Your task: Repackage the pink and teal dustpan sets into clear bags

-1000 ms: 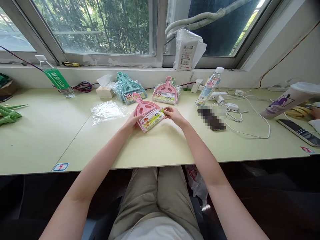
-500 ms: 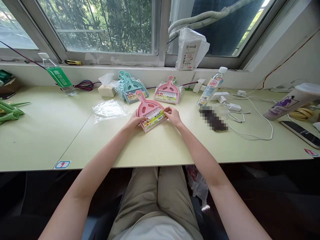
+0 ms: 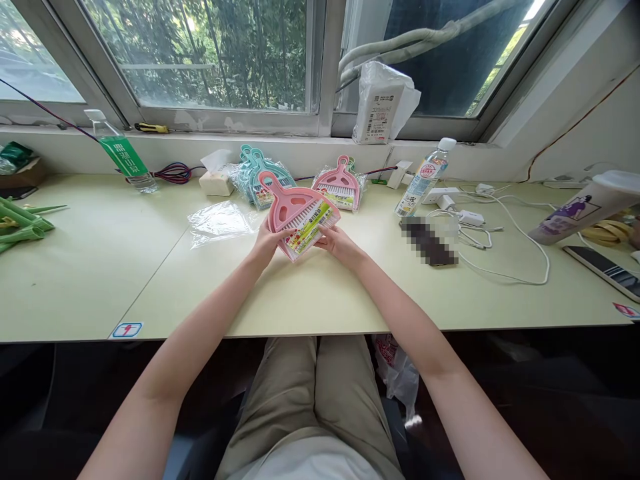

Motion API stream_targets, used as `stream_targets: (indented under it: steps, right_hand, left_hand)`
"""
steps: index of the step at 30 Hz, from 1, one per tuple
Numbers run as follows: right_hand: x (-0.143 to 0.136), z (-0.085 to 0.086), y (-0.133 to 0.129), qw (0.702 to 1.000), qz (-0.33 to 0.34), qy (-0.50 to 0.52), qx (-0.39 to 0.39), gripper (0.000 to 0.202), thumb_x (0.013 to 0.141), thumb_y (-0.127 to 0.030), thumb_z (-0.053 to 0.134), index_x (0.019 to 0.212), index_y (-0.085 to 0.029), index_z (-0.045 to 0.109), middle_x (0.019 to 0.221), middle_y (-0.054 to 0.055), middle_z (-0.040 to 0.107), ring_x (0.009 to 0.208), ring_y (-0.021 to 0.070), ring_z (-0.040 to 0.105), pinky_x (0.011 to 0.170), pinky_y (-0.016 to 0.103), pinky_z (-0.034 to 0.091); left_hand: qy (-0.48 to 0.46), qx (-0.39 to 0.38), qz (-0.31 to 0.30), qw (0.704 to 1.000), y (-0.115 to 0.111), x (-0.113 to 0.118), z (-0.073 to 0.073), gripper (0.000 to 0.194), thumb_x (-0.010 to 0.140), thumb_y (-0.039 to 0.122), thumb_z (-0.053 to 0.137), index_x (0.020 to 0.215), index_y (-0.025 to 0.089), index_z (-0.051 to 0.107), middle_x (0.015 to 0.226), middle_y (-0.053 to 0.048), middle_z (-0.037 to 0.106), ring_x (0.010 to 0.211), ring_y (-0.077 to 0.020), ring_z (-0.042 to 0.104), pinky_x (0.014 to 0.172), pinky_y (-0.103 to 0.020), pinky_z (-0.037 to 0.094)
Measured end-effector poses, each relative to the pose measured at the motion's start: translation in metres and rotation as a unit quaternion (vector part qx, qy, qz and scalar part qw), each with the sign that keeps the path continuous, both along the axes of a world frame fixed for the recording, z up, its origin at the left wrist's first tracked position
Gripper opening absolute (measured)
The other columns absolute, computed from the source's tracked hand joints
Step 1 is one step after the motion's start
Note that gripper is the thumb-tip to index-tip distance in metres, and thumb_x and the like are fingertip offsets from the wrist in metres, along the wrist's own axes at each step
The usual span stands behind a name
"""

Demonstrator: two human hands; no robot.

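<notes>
A pink dustpan and brush set (image 3: 295,204) with a yellow-green printed label is held tilted over the table, its handle pointing up and left. My left hand (image 3: 270,241) grips its lower left side, thumb over the front. On the lower right edge my right hand (image 3: 337,243) has its fingers closed, partly behind the set. Just beyond lie several blue-green dustpan sets (image 3: 260,172) in clear wrap. Another wrapped pink dustpan set (image 3: 341,183) rests behind to the right. A crumpled clear plastic bag (image 3: 220,221) lies left of my left hand.
Along the wall stand a green-labelled bottle (image 3: 123,157), a tissue pack (image 3: 216,183) and a second bottle (image 3: 425,179). White chargers and cables (image 3: 470,219), a blurred dark object (image 3: 427,241), a phone (image 3: 603,270) and a tilted cup (image 3: 580,208) occupy the right side. Green stalks (image 3: 23,223) lie far left.
The pink dustpan set has been raised and tilted toward me, its handle shifting left. My right hand has moved from the label's right end down to the lower right edge.
</notes>
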State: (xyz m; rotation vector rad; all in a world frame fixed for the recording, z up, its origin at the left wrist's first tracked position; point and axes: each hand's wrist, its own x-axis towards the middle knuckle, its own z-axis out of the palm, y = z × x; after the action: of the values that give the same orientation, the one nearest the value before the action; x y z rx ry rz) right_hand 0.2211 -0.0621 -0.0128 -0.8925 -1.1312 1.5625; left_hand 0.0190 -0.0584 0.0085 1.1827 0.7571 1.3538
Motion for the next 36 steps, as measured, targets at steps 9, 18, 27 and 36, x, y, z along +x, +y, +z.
stream_targets:
  steps: [9, 18, 27, 36]
  right_hand:
    - [0.003, 0.008, -0.007, 0.999, 0.03, 0.014, 0.013, 0.04, 0.077, -0.033, 0.078, 0.111, -0.024, 0.059, 0.118, 0.003, 0.074, 0.101, 0.0195, 0.073, 0.096, 0.038, 0.06]
    - [-0.004, 0.0, -0.003, 1.0, -0.02, 0.0, -0.022, 0.029, 0.072, -0.015, 0.078, 0.098, -0.019, 0.064, 0.102, 0.005, 0.078, 0.088, 0.0196, 0.076, 0.096, 0.042, 0.061]
    - [-0.005, 0.001, -0.005, 1.0, -0.006, 0.007, -0.006, 0.035, 0.074, -0.026, 0.08, 0.104, -0.023, 0.062, 0.105, 0.003, 0.077, 0.089, 0.0174, 0.076, 0.092, 0.037, 0.063]
    - [-0.005, -0.01, 0.003, 1.0, -0.026, -0.007, 0.0, 0.037, 0.071, -0.033, 0.084, 0.1, -0.02, 0.066, 0.097, 0.004, 0.079, 0.08, 0.0169, 0.076, 0.084, 0.034, 0.065]
  left_hand:
    - [0.002, -0.015, -0.007, 1.0, 0.002, -0.002, -0.001, 0.074, 0.049, 0.018, 0.088, 0.119, 0.017, 0.062, 0.121, -0.011, 0.07, 0.125, -0.0368, 0.06, 0.106, -0.049, 0.053]
    - [0.016, -0.018, -0.013, 1.0, 0.007, -0.003, -0.006, 0.08, 0.049, 0.016, 0.089, 0.123, 0.019, 0.06, 0.123, -0.011, 0.069, 0.126, -0.0354, 0.059, 0.105, -0.047, 0.052]
    - [0.029, 0.023, -0.011, 0.999, 0.003, -0.005, 0.001, 0.076, 0.051, 0.02, 0.089, 0.122, 0.018, 0.06, 0.124, -0.011, 0.068, 0.127, -0.0346, 0.058, 0.107, -0.047, 0.05]
    - [0.04, 0.034, -0.004, 0.999, 0.005, -0.004, -0.002, 0.078, 0.052, 0.022, 0.09, 0.124, 0.016, 0.06, 0.127, -0.013, 0.068, 0.125, -0.0344, 0.06, 0.105, -0.046, 0.053]
